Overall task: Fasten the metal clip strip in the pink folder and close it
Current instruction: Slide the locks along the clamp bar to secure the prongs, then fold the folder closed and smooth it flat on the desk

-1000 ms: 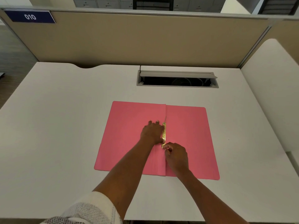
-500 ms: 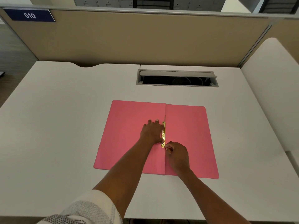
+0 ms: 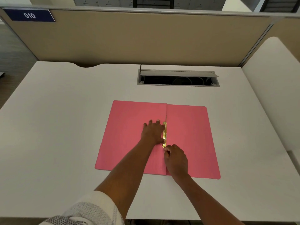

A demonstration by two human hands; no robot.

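The pink folder (image 3: 190,137) lies open and flat on the white desk. A gold metal clip strip (image 3: 164,133) runs along its centre fold. My left hand (image 3: 152,132) rests flat on the left flap, fingers spread, its thumb side against the strip. My right hand (image 3: 176,159) is just below the strip, fingertips pinched on the strip's near end. A thin metal prong sticks up past the strip's far end.
An open cable hatch (image 3: 178,78) with a grey lid is set in the desk (image 3: 65,127) behind the folder. A beige partition (image 3: 129,38) with a blue "010" label (image 3: 30,15) stands at the back. A second white desk surface (image 3: 274,88) lies to the right.
Both hands keep almost the same place. My right fingertips stay at the strip's near end; the view shifted slightly.
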